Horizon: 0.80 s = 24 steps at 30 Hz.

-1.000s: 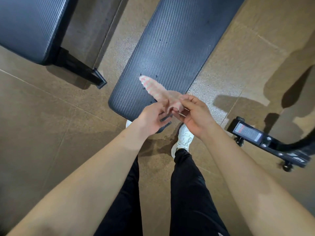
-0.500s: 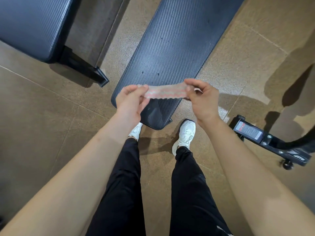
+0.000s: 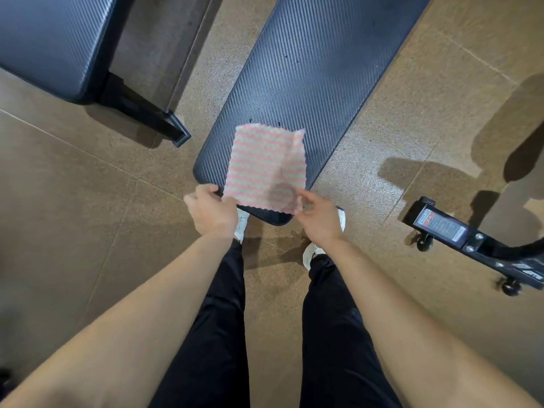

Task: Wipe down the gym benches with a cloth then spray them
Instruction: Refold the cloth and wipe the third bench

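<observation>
Left hand (image 3: 212,212), right hand (image 3: 319,219) pinching cloth (image 3: 266,166) corners, spread over bench (image 3: 306,83)

Warm indoor light, medium bright, nothing clipped. Soft bluish sheen on the weave toward the far end of the desk (image 3: 309,69). Hard-edged dark shadows on the floor (image 3: 73,216) right of the desk, and a softer one under its near end. Left hand (image 3: 210,214) and right hand (image 3: 319,220) at the desk's near end are motion-smeared; cloth (image 3: 265,163) pattern is soft too. Label on the machine base (image 3: 441,228) right of the desk is unreadable. Fisheye: forearms balloon nearest the camera, and floor seams left of the desk bow.
</observation>
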Each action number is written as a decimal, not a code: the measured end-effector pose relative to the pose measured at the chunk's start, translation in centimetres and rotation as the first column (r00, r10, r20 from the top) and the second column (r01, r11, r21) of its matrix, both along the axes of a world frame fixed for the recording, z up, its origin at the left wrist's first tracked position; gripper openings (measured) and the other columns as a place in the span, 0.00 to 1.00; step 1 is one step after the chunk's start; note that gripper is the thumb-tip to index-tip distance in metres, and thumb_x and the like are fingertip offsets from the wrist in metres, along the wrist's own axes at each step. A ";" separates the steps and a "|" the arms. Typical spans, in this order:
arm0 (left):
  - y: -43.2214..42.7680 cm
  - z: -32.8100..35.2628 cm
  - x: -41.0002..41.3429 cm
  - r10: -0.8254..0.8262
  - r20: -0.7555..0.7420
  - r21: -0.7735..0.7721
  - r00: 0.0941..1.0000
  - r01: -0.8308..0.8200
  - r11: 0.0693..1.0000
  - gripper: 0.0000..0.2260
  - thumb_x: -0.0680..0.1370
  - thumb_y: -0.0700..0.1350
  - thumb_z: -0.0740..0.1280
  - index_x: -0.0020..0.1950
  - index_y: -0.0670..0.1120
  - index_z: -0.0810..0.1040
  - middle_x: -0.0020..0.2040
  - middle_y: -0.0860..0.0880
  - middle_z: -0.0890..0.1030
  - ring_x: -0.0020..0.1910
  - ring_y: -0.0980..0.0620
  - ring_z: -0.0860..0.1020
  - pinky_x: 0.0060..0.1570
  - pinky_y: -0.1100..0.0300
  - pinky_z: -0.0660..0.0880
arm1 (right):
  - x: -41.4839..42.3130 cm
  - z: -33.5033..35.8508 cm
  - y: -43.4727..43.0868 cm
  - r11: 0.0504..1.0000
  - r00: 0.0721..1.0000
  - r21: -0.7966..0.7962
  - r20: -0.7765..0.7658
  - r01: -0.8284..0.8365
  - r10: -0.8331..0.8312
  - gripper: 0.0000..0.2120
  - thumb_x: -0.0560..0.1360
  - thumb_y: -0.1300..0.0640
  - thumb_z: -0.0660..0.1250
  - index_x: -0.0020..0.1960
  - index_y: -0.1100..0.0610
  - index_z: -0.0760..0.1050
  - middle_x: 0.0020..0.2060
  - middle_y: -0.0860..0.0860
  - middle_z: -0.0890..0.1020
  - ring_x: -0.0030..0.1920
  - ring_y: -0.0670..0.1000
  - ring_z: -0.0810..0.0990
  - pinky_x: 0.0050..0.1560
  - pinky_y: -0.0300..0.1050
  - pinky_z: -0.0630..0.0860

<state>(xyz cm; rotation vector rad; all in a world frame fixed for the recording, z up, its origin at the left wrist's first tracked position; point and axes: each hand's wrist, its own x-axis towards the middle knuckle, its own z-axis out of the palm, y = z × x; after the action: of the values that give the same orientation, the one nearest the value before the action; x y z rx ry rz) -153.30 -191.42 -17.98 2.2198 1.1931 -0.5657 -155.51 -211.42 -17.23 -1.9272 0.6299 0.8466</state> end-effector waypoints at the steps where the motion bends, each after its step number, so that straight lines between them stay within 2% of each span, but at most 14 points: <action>1: -0.1 -0.3 -0.2 -0.189 0.047 0.096 0.981 0.184 0.978 0.14 0.74 0.43 0.72 0.59 0.47 0.77 0.60 0.46 0.73 0.55 0.46 0.75 0.48 0.51 0.74 | 0.4 -0.4 -0.3 0.999 1.000 -0.051 0.024 -0.005 0.006 0.18 0.80 0.57 0.67 0.70 0.50 0.77 0.60 0.49 0.82 0.39 0.41 0.79 0.42 0.30 0.75; 2: -0.3 -0.6 -0.4 -0.418 0.132 0.165 0.899 0.396 0.903 0.14 0.74 0.44 0.71 0.59 0.46 0.77 0.61 0.45 0.74 0.57 0.44 0.74 0.50 0.48 0.75 | 0.9 -0.8 -0.8 0.994 0.998 -0.107 0.066 0.003 0.004 0.18 0.80 0.59 0.67 0.69 0.51 0.77 0.60 0.50 0.81 0.42 0.43 0.80 0.49 0.36 0.79; 3: -0.7 -1.0 -0.3 -0.635 0.208 0.226 0.744 0.595 0.771 0.15 0.74 0.45 0.69 0.61 0.46 0.77 0.62 0.44 0.75 0.59 0.42 0.74 0.53 0.46 0.75 | 1.6 -1.1 -1.3 0.987 0.993 -0.161 0.115 0.017 0.002 0.19 0.79 0.60 0.67 0.69 0.53 0.76 0.61 0.51 0.80 0.47 0.46 0.80 0.56 0.43 0.79; 4: -1.1 -1.6 -0.1 -0.783 0.254 0.261 0.568 0.739 0.621 0.18 0.76 0.47 0.68 0.65 0.46 0.76 0.66 0.43 0.75 0.63 0.41 0.73 0.58 0.45 0.74 | 2.5 -1.5 -2.1 0.978 0.987 -0.204 0.163 0.029 0.005 0.20 0.78 0.62 0.68 0.70 0.54 0.75 0.62 0.51 0.78 0.50 0.48 0.80 0.61 0.48 0.78; 5: -1.6 -2.5 0.3 -0.858 0.280 0.263 0.430 0.826 0.499 0.21 0.79 0.49 0.67 0.71 0.46 0.73 0.71 0.43 0.74 0.69 0.39 0.71 0.64 0.43 0.71 | 3.5 -1.9 -2.9 0.971 0.980 -0.236 0.200 0.034 0.014 0.22 0.78 0.62 0.68 0.71 0.54 0.73 0.64 0.52 0.75 0.54 0.49 0.79 0.64 0.51 0.77; 7: -2.8 -4.5 1.3 -0.909 0.305 0.236 0.283 0.902 0.360 0.26 0.82 0.51 0.65 0.80 0.48 0.64 0.79 0.43 0.66 0.78 0.36 0.62 0.75 0.38 0.61 | 5.7 -2.9 -4.8 0.954 0.958 -0.300 0.275 0.008 0.079 0.24 0.78 0.60 0.69 0.73 0.54 0.70 0.67 0.52 0.71 0.62 0.52 0.75 0.68 0.51 0.73; 9: -3.9 -6.4 2.0 -0.936 0.268 0.262 0.226 0.918 0.297 0.29 0.83 0.54 0.63 0.83 0.50 0.60 0.82 0.44 0.60 0.81 0.34 0.54 0.78 0.35 0.52 | 8.1 -3.8 -6.4 0.917 0.919 -0.392 0.330 -0.074 0.216 0.27 0.78 0.57 0.70 0.75 0.55 0.68 0.72 0.53 0.67 0.70 0.56 0.69 0.72 0.49 0.67; 12: -4.7 -8.3 2.7 -0.956 0.169 0.298 0.239 0.913 0.280 0.30 0.84 0.65 0.54 0.83 0.54 0.58 0.84 0.47 0.57 0.82 0.33 0.50 0.78 0.33 0.47 | 11.9 -4.9 -8.6 0.831 0.850 -0.506 0.310 -0.231 0.425 0.30 0.79 0.53 0.69 0.78 0.54 0.64 0.79 0.52 0.59 0.76 0.57 0.60 0.73 0.48 0.62; 15: -5.3 -8.7 1.0 -0.978 0.098 0.330 0.182 0.922 0.205 0.32 0.83 0.68 0.50 0.84 0.56 0.54 0.84 0.48 0.54 0.82 0.32 0.49 0.76 0.29 0.47 | 14.5 -5.6 -10.5 0.747 0.781 -0.578 0.280 -0.327 0.558 0.35 0.77 0.48 0.70 0.79 0.55 0.61 0.81 0.52 0.56 0.78 0.58 0.56 0.77 0.54 0.61; 18: -5.9 -8.4 -2.0 -0.984 0.138 0.351 0.116 0.923 0.158 0.31 0.83 0.66 0.51 0.84 0.56 0.55 0.84 0.47 0.55 0.82 0.32 0.49 0.74 0.26 0.49 | 15.4 -5.8 -11.6 0.703 0.748 -0.594 0.240 -0.391 0.619 0.39 0.76 0.41 0.70 0.80 0.54 0.59 0.81 0.52 0.55 0.80 0.59 0.53 0.79 0.57 0.57; 22: -5.1 -8.7 -0.9 -0.988 0.154 0.390 0.014 0.918 0.074 0.32 0.81 0.69 0.53 0.83 0.58 0.57 0.83 0.47 0.59 0.81 0.31 0.53 0.73 0.24 0.50 | 15.7 -5.9 -12.4 0.577 0.674 -0.682 0.165 -0.449 0.720 0.40 0.76 0.35 0.65 0.81 0.52 0.57 0.82 0.52 0.54 0.82 0.58 0.48 0.80 0.58 0.49; 24: -4.0 -8.8 0.9 -0.990 0.119 0.412 0.078 0.903 0.121 0.33 0.80 0.70 0.55 0.82 0.59 0.58 0.83 0.46 0.59 0.80 0.30 0.55 0.71 0.23 0.53 | 16.0 -5.9 -12.3 0.563 0.663 -0.678 0.147 -0.473 0.734 0.41 0.76 0.35 0.65 0.81 0.53 0.57 0.82 0.53 0.54 0.82 0.57 0.48 0.80 0.58 0.49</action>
<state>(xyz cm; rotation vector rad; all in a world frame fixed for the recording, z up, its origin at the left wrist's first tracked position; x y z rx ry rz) -152.37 -195.37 -26.74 2.9243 -0.7449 -0.3860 -139.49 -223.71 -23.08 -2.9053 -0.1373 0.6275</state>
